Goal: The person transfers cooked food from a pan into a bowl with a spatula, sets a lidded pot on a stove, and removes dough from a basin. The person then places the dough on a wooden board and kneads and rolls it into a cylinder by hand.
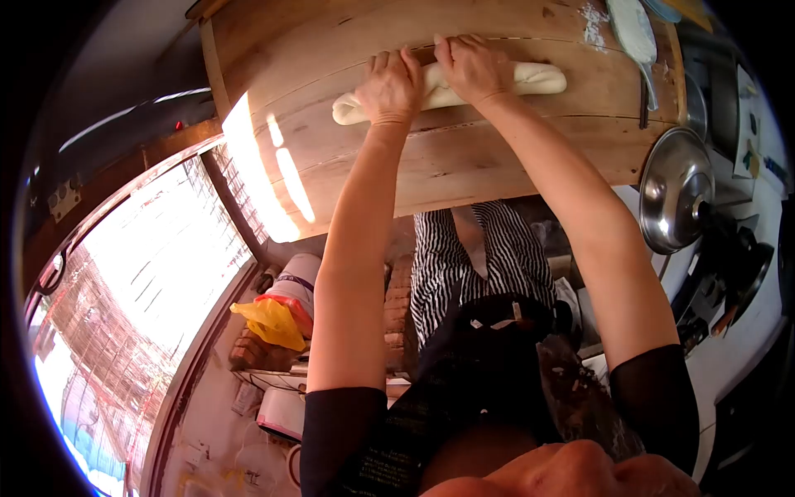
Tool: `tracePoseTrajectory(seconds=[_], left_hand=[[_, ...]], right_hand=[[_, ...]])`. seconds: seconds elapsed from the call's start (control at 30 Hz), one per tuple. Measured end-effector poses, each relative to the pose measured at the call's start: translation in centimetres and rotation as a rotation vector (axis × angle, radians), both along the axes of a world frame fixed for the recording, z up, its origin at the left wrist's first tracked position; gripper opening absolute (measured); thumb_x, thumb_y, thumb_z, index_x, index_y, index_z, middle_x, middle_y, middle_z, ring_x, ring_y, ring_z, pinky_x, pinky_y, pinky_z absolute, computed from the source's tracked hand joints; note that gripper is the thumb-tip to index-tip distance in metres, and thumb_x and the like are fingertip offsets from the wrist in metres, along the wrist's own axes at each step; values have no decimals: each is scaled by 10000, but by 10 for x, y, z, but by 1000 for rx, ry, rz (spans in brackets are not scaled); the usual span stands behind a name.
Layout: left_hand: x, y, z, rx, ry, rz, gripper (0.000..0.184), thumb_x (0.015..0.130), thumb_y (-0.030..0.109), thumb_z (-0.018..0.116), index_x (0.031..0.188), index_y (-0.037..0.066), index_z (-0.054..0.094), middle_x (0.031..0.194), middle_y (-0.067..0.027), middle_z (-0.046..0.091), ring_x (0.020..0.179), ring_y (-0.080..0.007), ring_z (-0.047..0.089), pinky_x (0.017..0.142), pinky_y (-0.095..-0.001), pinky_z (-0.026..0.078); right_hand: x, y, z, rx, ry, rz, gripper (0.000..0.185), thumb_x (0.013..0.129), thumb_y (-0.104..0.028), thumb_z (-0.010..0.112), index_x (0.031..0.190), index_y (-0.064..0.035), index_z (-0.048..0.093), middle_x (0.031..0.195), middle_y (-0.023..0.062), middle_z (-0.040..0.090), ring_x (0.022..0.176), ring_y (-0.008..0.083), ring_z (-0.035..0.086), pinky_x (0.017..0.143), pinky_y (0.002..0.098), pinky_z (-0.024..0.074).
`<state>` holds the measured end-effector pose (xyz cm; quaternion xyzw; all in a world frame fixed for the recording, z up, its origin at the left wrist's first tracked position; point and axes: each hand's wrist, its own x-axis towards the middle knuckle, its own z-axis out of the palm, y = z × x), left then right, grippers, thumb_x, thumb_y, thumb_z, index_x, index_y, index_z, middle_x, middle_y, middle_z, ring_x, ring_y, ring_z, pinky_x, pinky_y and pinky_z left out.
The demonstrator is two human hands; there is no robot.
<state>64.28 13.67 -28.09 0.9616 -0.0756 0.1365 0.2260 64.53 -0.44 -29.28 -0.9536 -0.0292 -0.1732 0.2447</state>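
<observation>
A long, pale roll of dough (pixel 539 79) lies crosswise on the wooden board (pixel 464 157), its ends showing a folded seam. My left hand (pixel 391 89) is curled over the roll near its left end, fingers bent on the far side. Further right, my right hand (pixel 477 70) also grips the dough from above, its thumb pointing toward my left hand. A short stretch of dough shows between the two hands. Both palms hide the parts beneath them.
White powder (pixel 594 25) is scattered at the board's far right, beside a pale long-handled scoop (pixel 634 37). A metal lid (pixel 677 190) stands by the right edge. Below on the left are a yellow bag (pixel 273 323) and a bright window (pixel 149 265).
</observation>
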Motion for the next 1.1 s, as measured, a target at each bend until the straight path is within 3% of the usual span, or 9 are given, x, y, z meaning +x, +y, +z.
tracePoseTrajectory(seconds=[0.2,0.27,0.33,0.53,0.6,0.87,0.9,1.0,1.1], left_hand=[[30,62,-2,39,91,68,379,955,288,406,756,45,620,818,-114,641,751,-333,612,602,-463,490],[12,74,-7,86,72,54,288,916,232,471,728,75,623,769,-97,628,751,-288,604,615,-410,487],[-19,62,-1,85,81,77,246,907,236,489,761,81,612,773,-82,598,763,-287,573,664,-406,452],[-47,-50,16,-172,69,-176,219,900,263,534,767,96,580,786,-78,572,770,-270,550,665,-390,416],[-31,-71,14,-213,70,-271,235,883,249,564,714,86,585,745,-81,588,747,-272,566,645,-394,449],[25,29,5,-93,13,-206,224,861,200,578,684,65,599,749,-103,617,690,-277,586,569,-408,477],[30,50,3,-50,29,-152,224,873,197,564,701,60,607,757,-107,622,702,-280,591,582,-409,483],[29,114,-8,39,19,-48,238,911,184,515,760,37,625,763,-114,629,739,-291,603,635,-412,495],[18,141,-7,88,107,12,238,929,212,508,842,44,650,846,-111,637,828,-287,587,716,-419,481]], right_hand=[[27,63,28,-111,209,-37,431,941,-377,464,694,-80,654,737,86,668,704,263,641,578,397,517],[15,72,33,-132,294,46,428,931,-387,487,687,-76,650,731,84,671,709,251,647,599,380,521],[-8,58,25,-159,47,176,372,916,-338,529,688,-66,643,719,84,667,715,248,644,641,359,522],[-55,-59,37,-134,82,97,331,912,-228,538,648,-38,603,704,109,638,659,282,616,605,372,489],[-54,-70,38,-143,137,-103,323,924,-206,519,679,-18,614,687,127,622,635,305,599,574,393,473],[9,33,18,-82,177,-185,384,946,-253,494,662,-34,631,664,145,620,609,319,595,563,409,482],[21,51,0,-16,-17,-83,390,931,-274,511,633,-50,625,650,122,622,585,295,599,538,385,490],[31,112,22,-5,19,-58,329,858,-346,598,649,-96,647,648,60,633,630,240,619,562,389,498],[14,124,41,200,82,124,141,861,-233,617,860,-92,630,876,40,625,901,217,579,762,365,474]])
